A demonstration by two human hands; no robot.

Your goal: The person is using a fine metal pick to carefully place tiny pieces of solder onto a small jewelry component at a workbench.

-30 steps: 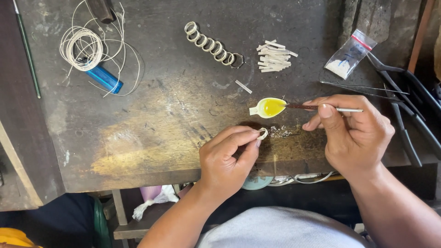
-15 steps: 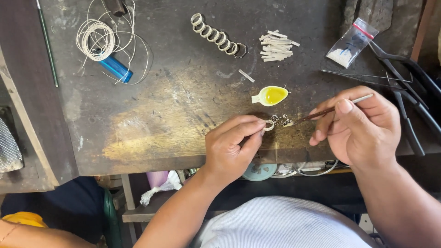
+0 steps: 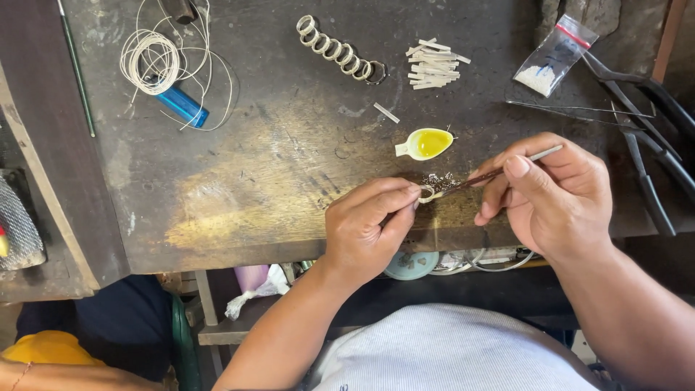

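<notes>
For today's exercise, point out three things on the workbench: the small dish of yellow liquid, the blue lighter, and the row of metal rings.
Dish of yellow liquid (image 3: 428,143), head view, on the yellow pool.
Blue lighter (image 3: 184,107), head view, mid-body.
Row of metal rings (image 3: 339,51), head view, a ring near the middle.

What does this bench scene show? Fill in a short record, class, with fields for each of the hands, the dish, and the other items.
Left hand: pinches a small ring at the bench edge
Right hand: holds a thin stick, tip at the ring
Dish: small, spoon-shaped, with yellow liquid
Behind: row of rings, pile of white strips
Left: coiled white cord, blue lighter
Right: pliers, small plastic bag
</notes>
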